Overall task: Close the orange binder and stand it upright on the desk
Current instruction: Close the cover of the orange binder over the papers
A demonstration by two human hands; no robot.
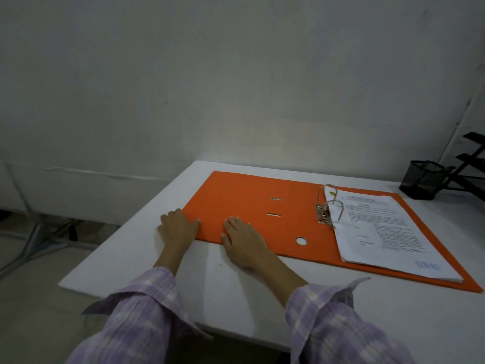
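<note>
- The orange binder (252, 206) lies wide open and flat on the white desk (183, 279), its spine toward the middle and its left cover near the desk's left edge.
- A black mesh pen cup (422, 183) stands beyond the binder's far right corner, apart from it, just beside a black wire rack (469, 169) at the frame's right edge.
- A stack of printed papers (385, 227) sits on the binder's right half, threaded on the metal rings (328, 206), which look closed.
- The left hand (176, 228) rests flat at the binder's near left corner, fingers spread, thumb on the cover; it grips nothing.
- The right hand (242, 243) lies palm-down over the binder's near edge, fingertips on the left cover, likewise not grasping.
- Bare desk stretches in front of the binder toward the person; a wall (210, 88) stands close behind it.
</note>
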